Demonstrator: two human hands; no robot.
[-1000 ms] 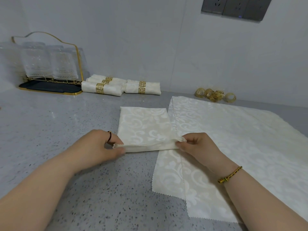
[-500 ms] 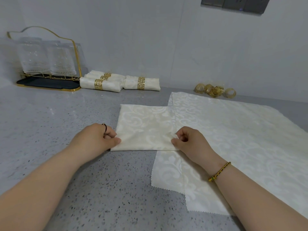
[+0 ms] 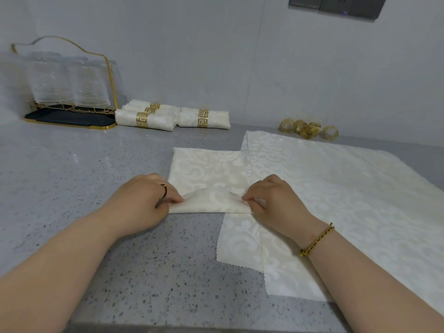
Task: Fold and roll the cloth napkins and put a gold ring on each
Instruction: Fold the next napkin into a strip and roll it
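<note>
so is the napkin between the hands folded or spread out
Folded, not yet rolled. The napkin lies as a small layered rectangle; left hand and right hand pinch its near corners, the top layer raised.

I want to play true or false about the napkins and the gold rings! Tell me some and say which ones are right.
1. The left hand and the right hand both pinch the near edge of the folded napkin. True.
2. The loose gold rings lie on the folded napkin. False: they lie on the counter, behind the flat napkins.
3. The rolled napkins with rings on lie beside the glass rack. True.
4. The bracelet is on the left wrist. False: it is on the right wrist.
</note>
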